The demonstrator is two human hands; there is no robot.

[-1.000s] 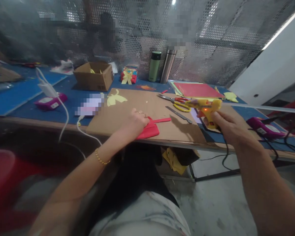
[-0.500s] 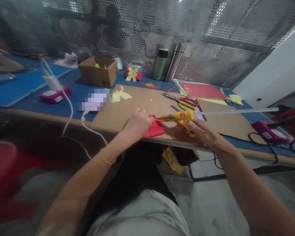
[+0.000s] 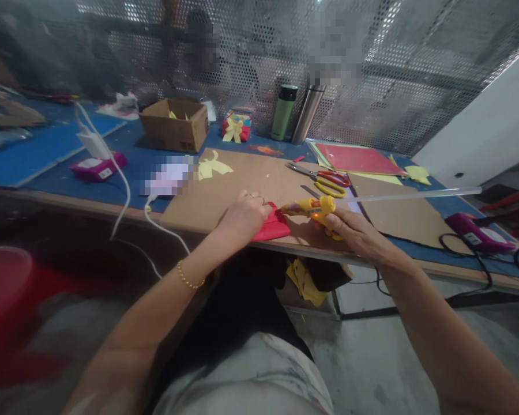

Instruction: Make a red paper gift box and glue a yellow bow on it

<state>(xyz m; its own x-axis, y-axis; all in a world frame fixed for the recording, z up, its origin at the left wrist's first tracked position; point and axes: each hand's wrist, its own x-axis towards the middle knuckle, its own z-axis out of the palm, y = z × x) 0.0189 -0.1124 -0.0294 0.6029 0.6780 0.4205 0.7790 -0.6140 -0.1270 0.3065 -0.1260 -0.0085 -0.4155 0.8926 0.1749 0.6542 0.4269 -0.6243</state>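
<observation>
- My left hand [image 3: 247,214] is curled over the folded red piece [image 3: 271,228] and has hold of its upper left part; the fingertips are tucked out of sight, so can't say exactly how they grip it.
- My right hand [image 3: 352,227] is wrapped round the handle of a yellow glue gun [image 3: 315,208], with a small orange light lit on its side.
- The gun's nozzle points left, right at the red piece's upper edge, just beside the left hand's fingers. Can't tell if the tip actually touches.
- A long clear glue stick [image 3: 415,195] pokes out the back of the gun, off to the right.
- That red piece lies near the front edge of a cardboard sheet [image 3: 259,164], on the blue-topped table [image 3: 127,138].
- Just behind the gun: 1 pair of scissors [image 3: 324,176] with red and yellow handles.
- On the cardboard's back left corner there's a pale yellow bow [image 3: 214,167].
- Along the back: an open cardboard box [image 3: 173,128], a red item with a yellow bow on it [image 3: 237,125], plus 2 bottles, 1 green [image 3: 283,112] and 1 silver [image 3: 308,115].
- Further right, a red sheet [image 3: 358,158] tops some coloured sheets.
</observation>
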